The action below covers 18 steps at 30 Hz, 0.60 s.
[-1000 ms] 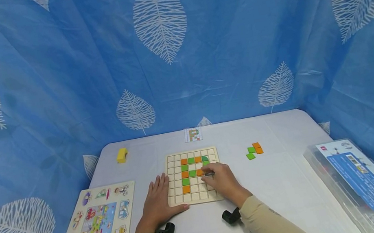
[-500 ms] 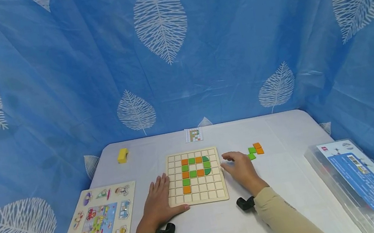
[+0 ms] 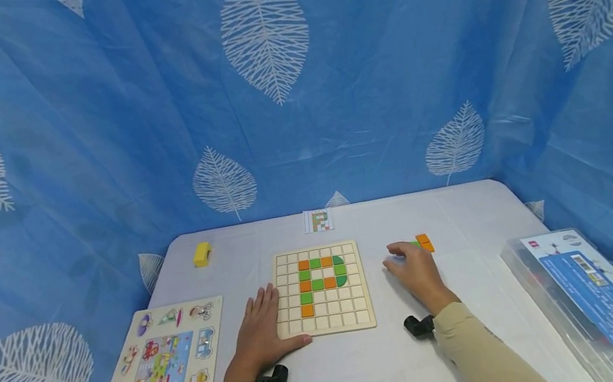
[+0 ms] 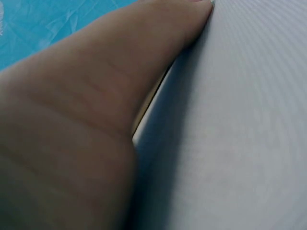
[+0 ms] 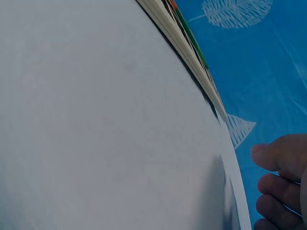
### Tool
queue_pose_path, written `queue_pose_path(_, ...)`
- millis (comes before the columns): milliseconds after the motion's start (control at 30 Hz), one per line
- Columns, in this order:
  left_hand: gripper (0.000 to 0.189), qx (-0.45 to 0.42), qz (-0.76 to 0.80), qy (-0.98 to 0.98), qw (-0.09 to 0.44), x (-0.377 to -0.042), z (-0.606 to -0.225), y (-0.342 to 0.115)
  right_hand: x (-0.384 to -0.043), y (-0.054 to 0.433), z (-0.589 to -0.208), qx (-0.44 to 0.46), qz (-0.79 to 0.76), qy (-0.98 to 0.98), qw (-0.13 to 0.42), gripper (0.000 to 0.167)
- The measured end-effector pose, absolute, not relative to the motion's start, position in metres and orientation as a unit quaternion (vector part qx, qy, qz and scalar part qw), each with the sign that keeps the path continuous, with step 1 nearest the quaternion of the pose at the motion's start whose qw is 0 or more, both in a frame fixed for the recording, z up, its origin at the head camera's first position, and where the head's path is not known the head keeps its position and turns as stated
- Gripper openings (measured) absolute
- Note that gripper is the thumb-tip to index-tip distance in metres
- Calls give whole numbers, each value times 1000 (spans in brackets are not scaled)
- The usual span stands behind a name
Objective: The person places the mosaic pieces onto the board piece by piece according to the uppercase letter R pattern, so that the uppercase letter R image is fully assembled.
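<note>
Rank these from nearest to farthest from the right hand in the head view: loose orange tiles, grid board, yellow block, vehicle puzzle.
From the right hand:
1. Loose orange tiles, just beyond its fingertips.
2. Grid board, to its left.
3. Yellow block, far-left corner.
4. Vehicle puzzle, near-left edge; close to the block's rank.

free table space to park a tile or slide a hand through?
Bare white table shows between the grid board and the loose tiles, behind the right hand, and between the board's near edge and the sleeves. Crowded: the left side with the vehicle puzzle and left hand, the right edge with the plastic box.
</note>
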<state>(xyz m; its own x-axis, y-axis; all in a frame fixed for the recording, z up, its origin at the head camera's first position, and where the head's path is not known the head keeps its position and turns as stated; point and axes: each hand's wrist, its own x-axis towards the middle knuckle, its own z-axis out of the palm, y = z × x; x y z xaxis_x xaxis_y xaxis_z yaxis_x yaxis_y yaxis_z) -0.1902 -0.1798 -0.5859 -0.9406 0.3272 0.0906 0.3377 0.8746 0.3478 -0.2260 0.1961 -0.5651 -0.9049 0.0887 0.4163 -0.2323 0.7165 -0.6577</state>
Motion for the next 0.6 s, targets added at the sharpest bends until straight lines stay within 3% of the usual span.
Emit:
queue_pose_path(200,137,-171,-183,-968,11,-189,-583,-179,-229,210,-564,44,371,-897,236,32)
queue_pose_path(600,136,-174,-187,-967,12,-188,-581,-180,-228,232,-559,9,373,-900,225,38)
